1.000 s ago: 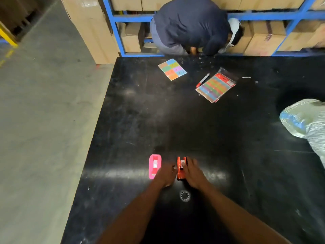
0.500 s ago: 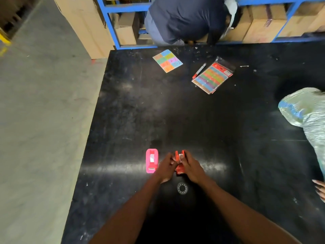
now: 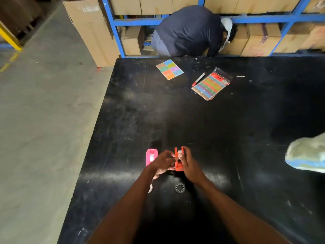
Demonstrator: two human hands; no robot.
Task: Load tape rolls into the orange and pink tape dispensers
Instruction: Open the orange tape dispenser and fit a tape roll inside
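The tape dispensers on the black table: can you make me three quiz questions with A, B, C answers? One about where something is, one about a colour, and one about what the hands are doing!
1. Where is the pink dispenser?
A. Beside the left hand, on its outer side
B. On the concrete floor
C. On top of the packet of stickers

2. What colour is the dispenser between the hands?
A. Green
B. Orange
C. Blue

3. What is the right hand doing?
A. Resting flat on the table, far from everything
B. Picking up the red marker
C. Gripping the orange dispenser

Answers:
1 A: it lies on the table just left of the left hand.
2 B: its body shows orange between the fingers.
3 C: its fingers wrap the dispenser's side while the left hand works at it.
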